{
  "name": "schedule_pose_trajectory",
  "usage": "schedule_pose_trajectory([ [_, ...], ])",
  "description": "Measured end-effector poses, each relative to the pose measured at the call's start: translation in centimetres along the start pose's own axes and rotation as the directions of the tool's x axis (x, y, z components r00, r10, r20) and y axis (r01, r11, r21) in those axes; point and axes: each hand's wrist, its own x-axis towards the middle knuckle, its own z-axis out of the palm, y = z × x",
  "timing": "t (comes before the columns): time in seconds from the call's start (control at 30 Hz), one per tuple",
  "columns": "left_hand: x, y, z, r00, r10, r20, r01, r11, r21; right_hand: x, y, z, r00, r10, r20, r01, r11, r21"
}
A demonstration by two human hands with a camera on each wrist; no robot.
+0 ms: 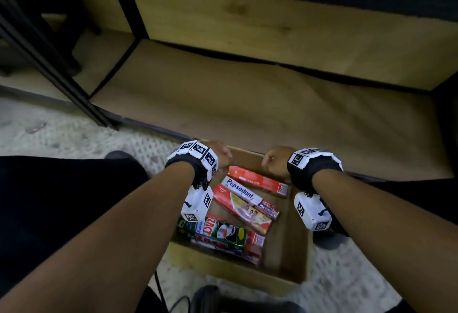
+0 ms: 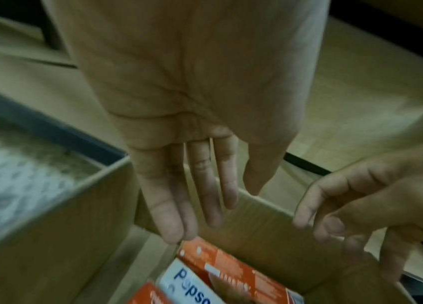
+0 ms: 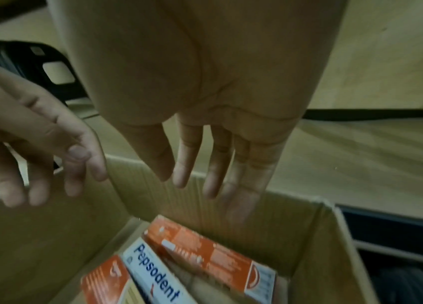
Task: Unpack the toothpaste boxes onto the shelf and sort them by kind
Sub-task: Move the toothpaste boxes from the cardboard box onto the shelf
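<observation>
An open cardboard box [image 1: 235,273] on the floor holds several toothpaste boxes lying flat: a white Pepsodent box [image 1: 241,190], an orange-red box [image 1: 257,180] behind it, another red one [image 1: 241,209] in front, and a green Zact box [image 1: 220,232] nearest me. My left hand [image 1: 220,156] and right hand [image 1: 275,161] hover side by side over the box's far rim. In the left wrist view the left hand [image 2: 213,211] has straight fingers and holds nothing. In the right wrist view the right hand [image 3: 205,185] is likewise relaxed and empty above the orange-red box [image 3: 205,253].
A low wooden shelf [image 1: 247,94] with a bare board stands right behind the box, framed by black posts [image 1: 74,84]. A pale patterned floor [image 1: 74,139] lies around the box. My dark-clothed knees flank it.
</observation>
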Motion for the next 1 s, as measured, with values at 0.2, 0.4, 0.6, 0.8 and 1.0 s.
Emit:
schedule_pose_trajectory([
  [0.2, 5.4, -5.5, 4.6, 0.991, -0.128, 0.038, 0.127, 0.991, 0.033, 6.2, 1.7, 6.4, 0.981, 0.009, 0.194, 0.014, 0.993, -0.118],
  [0.4, 14.7, -14.6, 9.1, 0.961, -0.27, 0.063, 0.236, 0.916, 0.323, 8.2, 3.1, 10.7, 0.999, 0.012, 0.039, -0.011, 0.999, -0.035],
  [0.6, 10.4, -11.7, 7.7, 0.964, -0.225, 0.138, 0.153, 0.903, 0.402, 7.7, 3.8, 12.2, 0.999, 0.025, -0.02, -0.027, 0.997, -0.07],
  [0.8, 7.0, -9.2, 6.7, 0.955, -0.217, 0.202, 0.113, 0.897, 0.428, 9.0, 3.9, 13.6, 0.993, 0.11, 0.039, -0.108, 0.993, -0.052],
  [1.0, 7.5, -8.7, 7.3, 0.962, -0.216, 0.168, 0.123, 0.889, 0.441, 9.6, 3.7, 13.7, 0.985, 0.113, 0.131, -0.122, 0.991, 0.059],
])
